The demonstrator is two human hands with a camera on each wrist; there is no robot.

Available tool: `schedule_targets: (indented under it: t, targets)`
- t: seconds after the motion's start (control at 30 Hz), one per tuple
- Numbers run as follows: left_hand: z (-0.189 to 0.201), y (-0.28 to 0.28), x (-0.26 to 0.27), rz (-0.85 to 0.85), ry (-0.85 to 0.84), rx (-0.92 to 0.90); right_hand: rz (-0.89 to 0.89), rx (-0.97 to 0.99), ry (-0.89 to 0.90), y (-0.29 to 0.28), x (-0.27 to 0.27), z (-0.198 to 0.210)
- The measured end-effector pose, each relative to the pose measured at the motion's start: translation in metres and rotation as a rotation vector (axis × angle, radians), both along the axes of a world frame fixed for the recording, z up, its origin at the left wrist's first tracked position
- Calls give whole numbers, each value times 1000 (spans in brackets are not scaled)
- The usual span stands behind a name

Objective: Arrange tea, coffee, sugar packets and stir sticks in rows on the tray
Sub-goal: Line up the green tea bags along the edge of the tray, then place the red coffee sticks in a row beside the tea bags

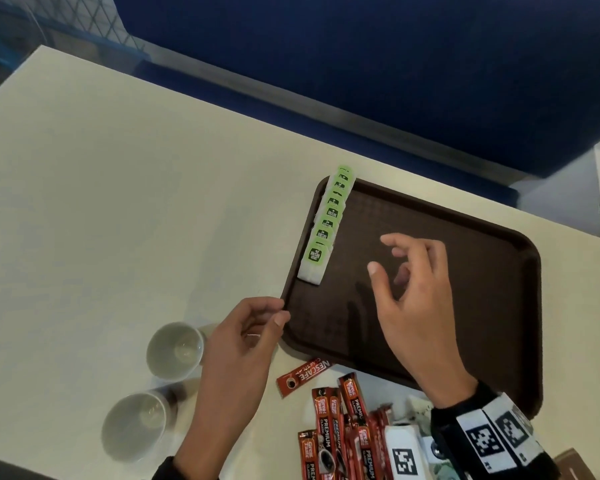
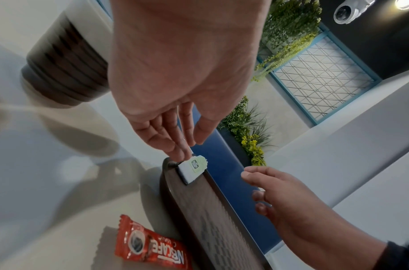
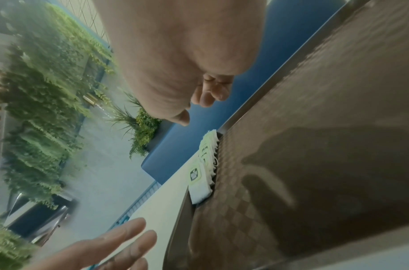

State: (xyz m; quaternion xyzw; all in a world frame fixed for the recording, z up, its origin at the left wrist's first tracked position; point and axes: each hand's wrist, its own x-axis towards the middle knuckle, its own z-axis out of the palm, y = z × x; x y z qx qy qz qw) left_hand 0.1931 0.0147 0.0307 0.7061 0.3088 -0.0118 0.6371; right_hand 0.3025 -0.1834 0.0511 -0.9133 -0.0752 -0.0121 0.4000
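Note:
A brown tray (image 1: 482, 271) lies on the cream table (image 1: 118, 202). Several green-labelled tea bags (image 1: 323, 233) overlap in one row along the tray's left rim. My right hand (image 1: 383, 254) hovers over the bare middle of the tray, fingers loosely spread, holding nothing. My left hand (image 1: 274, 311) is at the tray's near left corner, fingers relaxed and empty. In the left wrist view its fingertips (image 2: 182, 138) point toward the nearest tea bag (image 2: 194, 169). The right wrist view shows the tea bag row (image 3: 202, 175) beyond my right hand (image 3: 195, 109).
A pile of red coffee sachets (image 1: 340, 434) lies in front of the tray, with one Nescafe sachet (image 1: 303, 374) apart at its left. Pale packets (image 1: 418, 407) show partly under my right wrist. Two paper cups (image 1: 174, 351) (image 1: 136, 427) stand at the left.

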Motion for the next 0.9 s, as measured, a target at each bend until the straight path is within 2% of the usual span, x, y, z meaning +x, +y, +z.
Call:
schedule_targets:
  t: [0.13, 0.37, 0.47, 0.7, 0.8, 0.9]
  targets:
    - [2, -1, -8, -83, -14, 83, -36, -42, -16, -17, -20, 10]
    - [0, -10, -40, -173, -13, 241, -11, -72, 89, -44, -71, 27]
    - [-6, -21, -52, -275, 36, 383, -11, -92, 171, -56, -100, 30]
    - [-14, -48, -60, -478, 21, 759, 24, -228, 478, -72, -173, 13]
    - [-11, -54, -56, -482, 30, 816, 57, -271, 568, -67, -195, 9]
    - [-9, -54, -52, -487, 53, 841, 64, -294, 577, -59, -207, 3]
